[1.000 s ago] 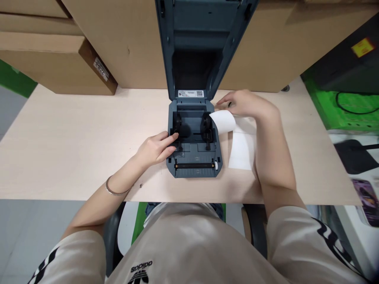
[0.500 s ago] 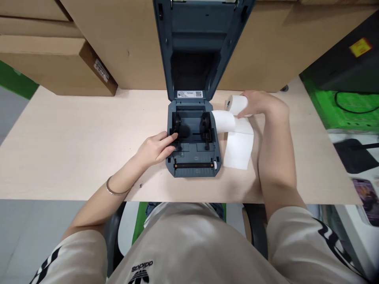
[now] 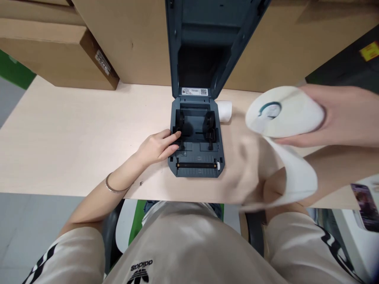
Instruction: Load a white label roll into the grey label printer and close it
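Grasping blurred label roll (image 3: 299, 112) with half-hidden right hand (image 3: 340, 114); touching top-cropped label printer (image 3: 197, 153) with left hand (image 3: 155, 148), cannot tell if clasping.

Pale table (image 3: 89, 130) under an open dark printer (image 3: 196, 152), white paper (image 3: 226, 111), a brown cardboard box (image 3: 50, 57)

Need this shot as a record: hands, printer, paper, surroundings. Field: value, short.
left hand: over the left edge of the printer
right hand: grips the white roll, held above the table, right of the printer
lid: raised, at the printer's back
strip: hangs loose from the roll, blurred
white piece: beside the printer's right edge; roll or curl, cannot tell
box: cardboard, back left
phone: far right
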The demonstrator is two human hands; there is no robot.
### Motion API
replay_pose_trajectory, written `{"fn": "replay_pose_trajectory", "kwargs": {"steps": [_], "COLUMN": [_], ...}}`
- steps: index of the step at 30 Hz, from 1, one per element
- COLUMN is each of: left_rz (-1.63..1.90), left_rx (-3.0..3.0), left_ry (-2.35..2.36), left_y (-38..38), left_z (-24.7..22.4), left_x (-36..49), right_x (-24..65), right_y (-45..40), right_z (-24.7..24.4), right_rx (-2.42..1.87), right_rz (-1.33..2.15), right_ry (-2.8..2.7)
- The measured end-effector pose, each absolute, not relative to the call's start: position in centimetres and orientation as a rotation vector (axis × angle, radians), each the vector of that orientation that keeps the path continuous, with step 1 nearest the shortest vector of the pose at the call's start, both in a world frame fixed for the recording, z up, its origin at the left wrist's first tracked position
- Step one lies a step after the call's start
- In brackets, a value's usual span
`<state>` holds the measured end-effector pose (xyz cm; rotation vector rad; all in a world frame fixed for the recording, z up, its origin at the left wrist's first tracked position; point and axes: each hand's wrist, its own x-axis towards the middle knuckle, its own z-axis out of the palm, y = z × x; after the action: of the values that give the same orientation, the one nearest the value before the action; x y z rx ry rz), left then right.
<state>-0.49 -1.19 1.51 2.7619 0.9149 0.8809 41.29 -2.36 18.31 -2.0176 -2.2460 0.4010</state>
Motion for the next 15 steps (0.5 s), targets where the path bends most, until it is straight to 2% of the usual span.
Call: {"fn": "replay_pose_trajectory", "kwargs": {"steps": [2, 6, 10, 15], "left_rz": [0.855, 0.823, 0.802, 0.757], "left_rx": [2.762, 2.808, 2.802, 2.768], "left_ry": [0.922, 0.907, 0.926, 0.945], "left_y": [-1.2, -1.1, -1.2, -1.1], "left_z": [1.6, 1.9, 2.1, 2.3], "left_x": [-0.5, -0.4, -0.2, -0.2], "right_x": [37.9, 30.9, 27.6, 27.8], "right_y": [-1.9, -0.4, 1.0, 2.1], "right_z": [17.8, 15.6, 13.0, 11.4], "right_rx": [-1.719, -1.183, -1.162, -1.232], "right_rz": [0.557, 0.613, 0.593, 0.552], "right_ry": [-2.411, -2.476, -2.447, -2.514]}}
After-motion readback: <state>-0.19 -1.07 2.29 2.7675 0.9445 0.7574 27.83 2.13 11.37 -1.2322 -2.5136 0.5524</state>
